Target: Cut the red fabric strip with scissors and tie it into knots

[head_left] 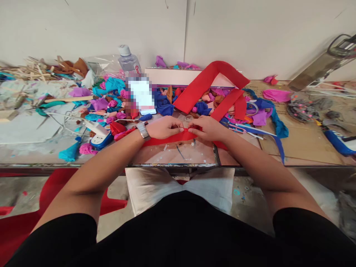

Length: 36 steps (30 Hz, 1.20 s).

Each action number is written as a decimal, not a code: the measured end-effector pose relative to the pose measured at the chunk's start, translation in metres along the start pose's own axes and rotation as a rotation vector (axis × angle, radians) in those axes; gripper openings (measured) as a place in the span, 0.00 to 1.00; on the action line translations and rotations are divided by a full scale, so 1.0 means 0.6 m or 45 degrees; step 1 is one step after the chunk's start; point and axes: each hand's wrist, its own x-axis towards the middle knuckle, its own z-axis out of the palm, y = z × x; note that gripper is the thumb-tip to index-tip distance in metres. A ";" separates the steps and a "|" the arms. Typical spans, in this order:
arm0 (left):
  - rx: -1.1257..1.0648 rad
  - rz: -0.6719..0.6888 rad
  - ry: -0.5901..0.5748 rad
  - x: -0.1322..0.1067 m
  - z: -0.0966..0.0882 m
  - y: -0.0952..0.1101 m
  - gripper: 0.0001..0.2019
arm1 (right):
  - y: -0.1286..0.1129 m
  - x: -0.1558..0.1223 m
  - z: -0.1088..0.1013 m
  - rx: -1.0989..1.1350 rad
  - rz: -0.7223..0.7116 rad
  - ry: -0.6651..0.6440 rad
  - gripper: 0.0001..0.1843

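Note:
A long red strip (172,139), cloth or crepe paper, lies along the table's front part, and its edge is pinched between both hands. My left hand (164,127), with a metal watch on its wrist, grips the strip between thumb and fingers. Close beside it, my right hand (207,127) pinches the same edge from the right. A thin thread-like loop shows by the fingertips; I cannot tell which hand holds it. More of the red strip material (198,89) is folded in a tall bend behind my hands. Pink-handled scissors (237,128) lie right of my right hand.
Coloured paper scraps (111,89) heap behind my hands, with a lit phone (143,94) and a clear bottle (129,61) among them. A power strip (101,139) sits left. Cardboard (303,137), a blue-and-white object (340,142) and a tilted dark bottle (314,70) are right.

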 end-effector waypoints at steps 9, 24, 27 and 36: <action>0.040 -0.209 0.022 0.005 -0.001 -0.030 0.13 | 0.033 -0.005 -0.017 -0.007 0.007 -0.041 0.19; -0.177 -0.028 -0.160 0.005 -0.006 -0.034 0.09 | 0.032 -0.012 -0.066 0.658 0.066 -0.616 0.18; -0.229 0.037 -0.209 0.004 -0.005 -0.037 0.10 | 0.034 -0.015 -0.066 0.936 0.070 -0.743 0.20; -0.389 0.149 -0.222 0.001 -0.015 -0.026 0.14 | 0.042 -0.023 -0.064 1.463 0.168 -0.757 0.23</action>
